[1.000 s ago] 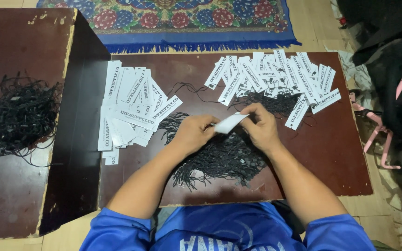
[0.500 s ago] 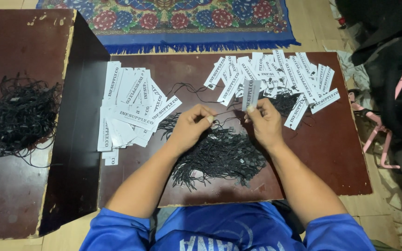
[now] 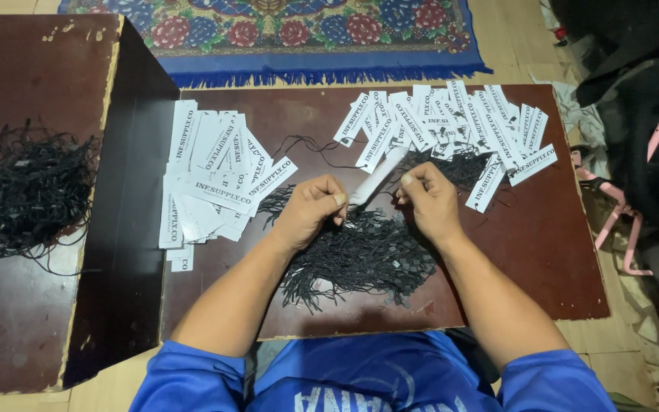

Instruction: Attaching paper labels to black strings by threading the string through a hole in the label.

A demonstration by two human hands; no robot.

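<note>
Far to my left, on the scuffed dark-brown top of a raised wooden box (image 3: 32,320), lies a loose tangle of thin black string loops (image 3: 32,191), wiry and matted. Lower down sits the low brown table (image 3: 543,259), its veneer chipped at the near edge. On its left part lies an overlapping stack of white paper tags (image 3: 211,179), long flat rectangles with dark print. My left hand (image 3: 310,210) is curled tight, thumb and forefinger pinching the lower end of one white tag (image 3: 375,177), which slants up and to the right, just above the table. Under both hands spreads a flat heap of black strings (image 3: 364,255) with small square black ends, frayed at its edges. My right hand (image 3: 429,200) is closed too, fingertips pressed together just right of the tag; whether they hold a string I cannot tell. Beyond it fans a second spread of white tags (image 3: 451,126), overlapping more black strings. A flowered rug with blue fringe (image 3: 306,30) lies past the table.
</note>
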